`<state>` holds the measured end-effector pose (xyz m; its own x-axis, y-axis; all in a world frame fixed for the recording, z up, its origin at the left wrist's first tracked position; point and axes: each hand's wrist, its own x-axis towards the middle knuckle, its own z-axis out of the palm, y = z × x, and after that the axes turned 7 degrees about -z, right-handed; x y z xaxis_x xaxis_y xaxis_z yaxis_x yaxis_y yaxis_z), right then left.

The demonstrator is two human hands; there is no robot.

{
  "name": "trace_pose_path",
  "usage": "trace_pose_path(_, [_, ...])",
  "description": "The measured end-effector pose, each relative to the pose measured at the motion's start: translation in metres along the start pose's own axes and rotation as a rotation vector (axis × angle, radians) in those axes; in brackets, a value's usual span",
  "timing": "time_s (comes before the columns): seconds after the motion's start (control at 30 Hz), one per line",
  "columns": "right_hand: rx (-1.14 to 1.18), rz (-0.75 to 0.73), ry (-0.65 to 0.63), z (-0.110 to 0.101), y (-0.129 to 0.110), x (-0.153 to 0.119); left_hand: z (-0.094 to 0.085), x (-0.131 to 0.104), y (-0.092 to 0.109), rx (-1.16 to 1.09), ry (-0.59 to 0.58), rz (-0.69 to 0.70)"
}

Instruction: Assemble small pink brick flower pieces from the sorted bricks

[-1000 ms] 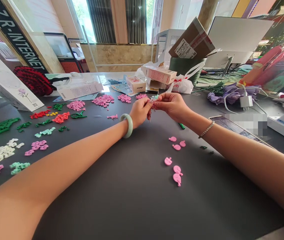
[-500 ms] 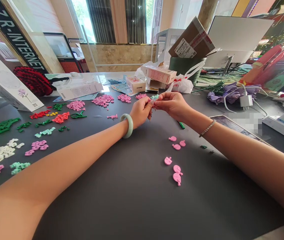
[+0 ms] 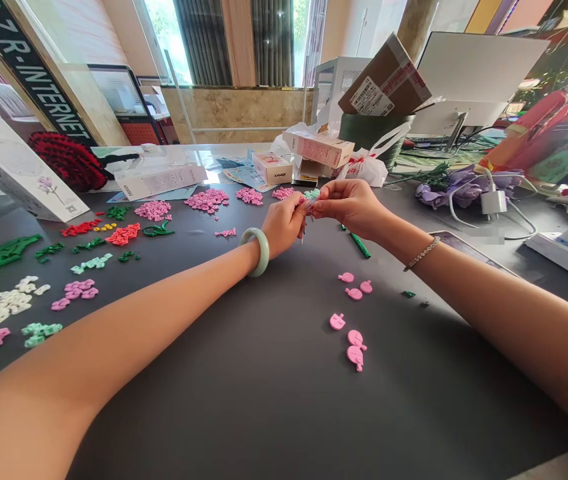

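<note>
Fingertips of the left hand and right hand are closed in narrow, opposed pinches on a small part, above the far half of the desk, near mid-width. Step in hand, as judged: fine two-handed manipulation at the fingertips. The next move calls for a steady left grip and small, controlled right-finger adjustments. Round pink pieces lie between the hands and the near edge; a green rod lies below the right wrist. Fingers cover most of the part; its shape and seating cannot be determined. Mint-green pieces show at the fingertips; whether held or behind is unclear. A thin tip protrudes below the left hand, unidentified. Leftmost piles are cut off.
</note>
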<state>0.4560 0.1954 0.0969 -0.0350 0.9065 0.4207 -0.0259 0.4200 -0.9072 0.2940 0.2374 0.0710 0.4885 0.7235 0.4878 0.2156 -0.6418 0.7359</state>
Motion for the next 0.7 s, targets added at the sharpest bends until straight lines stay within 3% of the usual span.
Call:
trace_pose_path(0.43, [0.088,0.006,0.0,0.003,0.0001,-0.0018,0.0012,-0.0024,0.0041,-0.021,-0.007,-0.018])
trace_pose_path(0.7, [0.071,0.039,-0.005,0.0015,-0.0015,-0.0029,0.0004,-0.0037,0.0041,0.077,0.01,0.051])
